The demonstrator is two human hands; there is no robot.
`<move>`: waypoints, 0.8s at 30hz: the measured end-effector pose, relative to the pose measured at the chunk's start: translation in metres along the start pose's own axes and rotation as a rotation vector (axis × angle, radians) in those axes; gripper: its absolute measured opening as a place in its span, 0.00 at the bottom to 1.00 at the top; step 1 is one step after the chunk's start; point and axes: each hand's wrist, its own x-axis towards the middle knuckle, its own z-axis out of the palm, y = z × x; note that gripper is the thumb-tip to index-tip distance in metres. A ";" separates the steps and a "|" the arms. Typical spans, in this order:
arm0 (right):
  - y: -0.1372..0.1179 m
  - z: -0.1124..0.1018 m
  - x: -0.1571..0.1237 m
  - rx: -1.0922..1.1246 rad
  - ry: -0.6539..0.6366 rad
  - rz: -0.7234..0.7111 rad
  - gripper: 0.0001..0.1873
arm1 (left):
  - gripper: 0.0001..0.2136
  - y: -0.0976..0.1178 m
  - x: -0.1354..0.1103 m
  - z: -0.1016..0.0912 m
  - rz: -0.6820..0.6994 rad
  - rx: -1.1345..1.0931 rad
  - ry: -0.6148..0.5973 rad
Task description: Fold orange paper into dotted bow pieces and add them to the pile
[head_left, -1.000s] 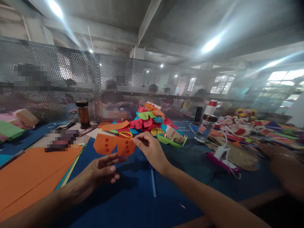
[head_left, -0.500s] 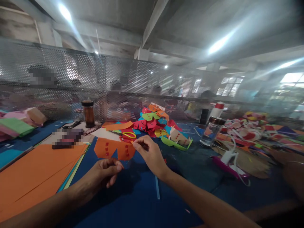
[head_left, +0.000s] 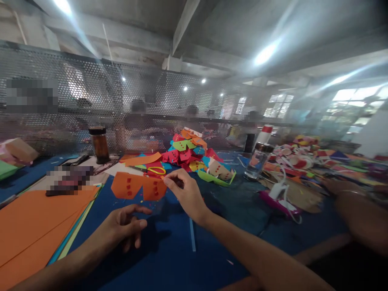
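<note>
An orange paper cutout [head_left: 126, 186] with red dots in two rows and a V-shaped notch hangs over the blue table. My right hand [head_left: 184, 194] is closed in a pinch at the cutout's right edge. My left hand [head_left: 129, 226] is below and nearer to me, its fingers apart, holding nothing and not touching the cutout. Just behind the cutout are yellow-handled scissors [head_left: 156, 170], partly hidden. A thin translucent stick [head_left: 192, 235] lies below my right wrist.
A pile of colourful dotted cutouts [head_left: 184, 155] stands at the back. Orange sheets [head_left: 45, 222] are stacked at left. A dark bottle [head_left: 100, 144], a glass jar [head_left: 257, 161] and a purple power strip [head_left: 280, 205] stand around. Another person's arm [head_left: 360, 214] is at right.
My left hand's fingers have spread and drawn back from the cutout. My right hand still pinches its edge. The view has turned slightly right, bringing another person's arm further into view.
</note>
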 end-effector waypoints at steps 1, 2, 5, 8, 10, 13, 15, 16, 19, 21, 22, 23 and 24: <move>0.000 -0.002 0.002 -0.003 0.012 0.005 0.06 | 0.28 -0.001 0.000 0.000 0.011 0.036 0.004; 0.000 -0.004 0.003 -0.006 0.024 0.008 0.06 | 0.28 -0.003 0.000 0.000 0.022 0.067 0.009; -0.004 -0.015 0.011 -0.014 0.068 0.007 0.07 | 0.27 -0.003 -0.001 0.002 0.052 0.149 0.032; -0.007 -0.037 0.024 -0.040 0.135 -0.016 0.10 | 0.21 -0.001 -0.003 0.003 0.077 0.244 0.055; -0.007 -0.059 0.036 -0.077 0.212 -0.033 0.12 | 0.18 -0.001 -0.004 0.002 0.123 0.326 0.093; 0.000 -0.102 0.053 -0.151 0.325 -0.058 0.14 | 0.17 -0.003 -0.004 0.000 0.210 0.441 0.131; 0.009 -0.134 0.062 -0.213 0.362 -0.066 0.15 | 0.16 -0.003 -0.004 0.000 0.254 0.486 0.116; 0.014 -0.149 0.066 -0.246 0.365 -0.066 0.15 | 0.16 -0.003 -0.004 0.000 0.277 0.498 0.101; 0.033 -0.190 0.072 -0.352 0.335 -0.037 0.13 | 0.16 -0.002 -0.003 0.000 0.353 0.502 0.083; 0.047 -0.211 0.073 -0.418 0.288 0.012 0.12 | 0.15 -0.003 -0.002 0.000 0.378 0.508 0.085; 0.055 -0.219 0.073 -0.445 0.253 0.039 0.13 | 0.14 -0.004 -0.001 -0.001 0.380 0.517 0.080; 0.062 -0.226 0.072 -0.467 0.220 0.065 0.14 | 0.14 -0.005 -0.001 -0.002 0.377 0.527 0.069; 0.069 -0.231 0.072 -0.485 0.190 0.087 0.15 | 0.13 -0.006 -0.001 -0.003 0.373 0.536 0.062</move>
